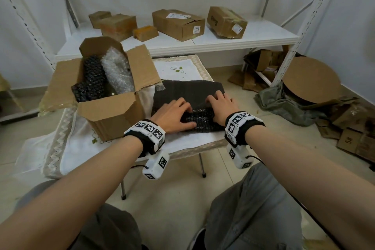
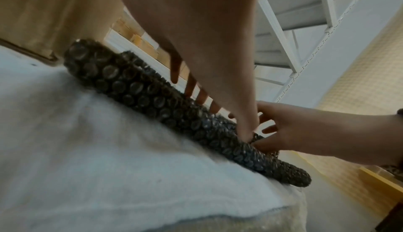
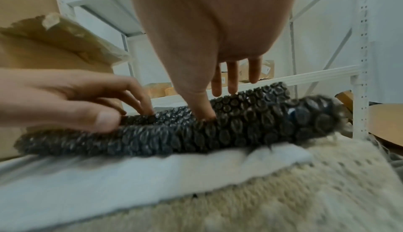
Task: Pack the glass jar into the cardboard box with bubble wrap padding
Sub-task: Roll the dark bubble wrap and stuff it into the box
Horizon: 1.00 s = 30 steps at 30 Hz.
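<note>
An open cardboard box (image 1: pixel 107 107) stands on the left of the small table. It holds black bubble wrap rolls (image 1: pixel 94 75) and a clear bubble-wrapped bundle (image 1: pixel 116 69); no bare glass jar is plainly visible. Right of the box lies a black bubble wrap sheet (image 1: pixel 188 89), its near edge rolled up (image 1: pixel 203 122) (image 2: pixel 135 87) (image 3: pixel 240 123). My left hand (image 1: pixel 174 116) (image 3: pixel 87 101) pinches the roll, thumb on the near side and fingers curled over the top. My right hand (image 1: pixel 220 105) (image 3: pixel 202 98) presses its thumb into the roll, its fingers straight over the sheet.
A white cloth (image 1: pixel 182 69) covers the table, whose near edge lies just under my wrists. Behind is a white shelf (image 1: pixel 243 40) with several cardboard boxes. On the floor to the right are a round brown disc (image 1: pixel 312 79), a green cloth (image 1: pixel 284 105) and flattened cardboard.
</note>
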Motion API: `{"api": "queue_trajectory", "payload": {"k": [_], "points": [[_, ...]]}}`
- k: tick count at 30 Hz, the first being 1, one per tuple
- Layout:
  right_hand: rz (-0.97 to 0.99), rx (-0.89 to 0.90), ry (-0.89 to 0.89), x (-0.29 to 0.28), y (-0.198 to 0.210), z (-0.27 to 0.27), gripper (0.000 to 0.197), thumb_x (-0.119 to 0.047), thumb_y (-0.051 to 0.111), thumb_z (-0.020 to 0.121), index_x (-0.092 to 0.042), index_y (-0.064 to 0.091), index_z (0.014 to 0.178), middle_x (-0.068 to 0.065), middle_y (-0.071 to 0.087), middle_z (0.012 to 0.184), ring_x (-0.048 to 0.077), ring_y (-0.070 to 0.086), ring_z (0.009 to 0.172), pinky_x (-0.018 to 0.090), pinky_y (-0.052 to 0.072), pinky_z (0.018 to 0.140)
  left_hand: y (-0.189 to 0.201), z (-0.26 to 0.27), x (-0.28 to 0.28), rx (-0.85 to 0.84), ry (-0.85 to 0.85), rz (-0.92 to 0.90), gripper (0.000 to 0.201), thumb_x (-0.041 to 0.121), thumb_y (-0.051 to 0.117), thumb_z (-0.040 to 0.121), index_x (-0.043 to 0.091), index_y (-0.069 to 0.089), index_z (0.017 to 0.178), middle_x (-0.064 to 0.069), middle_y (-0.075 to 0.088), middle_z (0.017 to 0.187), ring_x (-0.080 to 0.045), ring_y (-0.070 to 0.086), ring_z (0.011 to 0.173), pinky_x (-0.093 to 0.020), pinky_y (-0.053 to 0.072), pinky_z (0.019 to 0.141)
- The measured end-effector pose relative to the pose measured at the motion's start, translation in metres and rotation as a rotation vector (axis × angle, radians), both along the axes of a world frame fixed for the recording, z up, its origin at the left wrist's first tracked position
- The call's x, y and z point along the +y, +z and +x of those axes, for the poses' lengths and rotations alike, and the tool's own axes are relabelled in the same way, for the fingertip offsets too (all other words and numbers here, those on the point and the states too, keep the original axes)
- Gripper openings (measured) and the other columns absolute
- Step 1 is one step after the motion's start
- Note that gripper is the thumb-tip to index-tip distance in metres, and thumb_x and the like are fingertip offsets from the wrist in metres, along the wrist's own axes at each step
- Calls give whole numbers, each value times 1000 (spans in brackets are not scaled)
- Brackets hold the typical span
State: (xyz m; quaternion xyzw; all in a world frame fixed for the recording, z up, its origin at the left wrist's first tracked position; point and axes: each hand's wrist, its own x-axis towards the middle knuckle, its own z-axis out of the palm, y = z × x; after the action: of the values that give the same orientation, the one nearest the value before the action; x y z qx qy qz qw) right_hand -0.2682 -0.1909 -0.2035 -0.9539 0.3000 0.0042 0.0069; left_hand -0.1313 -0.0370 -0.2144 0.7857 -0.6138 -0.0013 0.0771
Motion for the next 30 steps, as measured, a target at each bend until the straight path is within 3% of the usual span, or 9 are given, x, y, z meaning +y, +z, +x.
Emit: {"api": "queue_trajectory", "payload": {"k": [3,7,9,15,17,20,22,26,30], "points": [[95,-57,39,3,-1,-1,53,-12,64,86,-26,43,133,5,45,136,31,44,125,48,38,103,-8,0,2,31,16,181,83,73,61,71,28,42,139,6,43,130,-17,50,109,-41,50,89],[163,-118,91,-1,1,-5,55,-64,55,84,-32,48,127,-4,58,131,24,51,123,50,31,109,-5,1,-1,81,38,189,78,49,68,71,29,40,141,4,45,130,-19,52,110,-43,52,87],[188,-91,128,-3,3,-8,65,-72,55,77,-34,48,130,-4,56,133,22,48,126,50,25,113,-2,-1,-3,83,68,207,73,37,69,74,29,40,141,1,46,130,-21,54,112,-45,51,88],[197,7,211,2,12,-12,76,-61,63,74,-33,38,141,-1,49,136,22,47,124,44,29,112,13,-8,-13,28,161,208,36,18,50,92,27,47,127,-6,62,117,-32,62,102,-42,49,77],[178,18,189,2,15,-10,68,-44,66,79,-30,38,139,1,52,132,24,51,121,43,35,108,22,-6,-15,23,174,216,31,15,45,93,25,52,121,-9,64,111,-34,62,98,-39,45,72],[109,5,101,0,21,-6,48,-20,61,84,-26,43,128,4,62,116,27,61,104,37,48,84,33,-5,-18,66,180,228,29,15,44,91,26,59,113,-8,63,102,-35,62,98,-40,47,75],[52,25,71,1,27,-4,40,-16,57,85,-23,47,123,7,64,108,29,61,97,33,42,72,40,-5,-18,84,179,233,31,16,45,89,27,62,112,-8,63,100,-35,62,99,-40,47,77],[50,107,64,-1,37,2,40,-17,55,86,-22,52,125,8,61,116,30,61,103,33,44,73,48,-5,-18,84,197,167,41,18,49,85,23,64,124,-10,66,118,-33,60,106,-35,46,78],[60,201,68,0,41,4,35,-23,58,86,-19,54,120,8,61,114,30,61,100,36,52,79,42,-8,-14,71,252,233,41,24,52,87,19,59,127,-10,64,117,-30,59,97,-33,42,74]]}}
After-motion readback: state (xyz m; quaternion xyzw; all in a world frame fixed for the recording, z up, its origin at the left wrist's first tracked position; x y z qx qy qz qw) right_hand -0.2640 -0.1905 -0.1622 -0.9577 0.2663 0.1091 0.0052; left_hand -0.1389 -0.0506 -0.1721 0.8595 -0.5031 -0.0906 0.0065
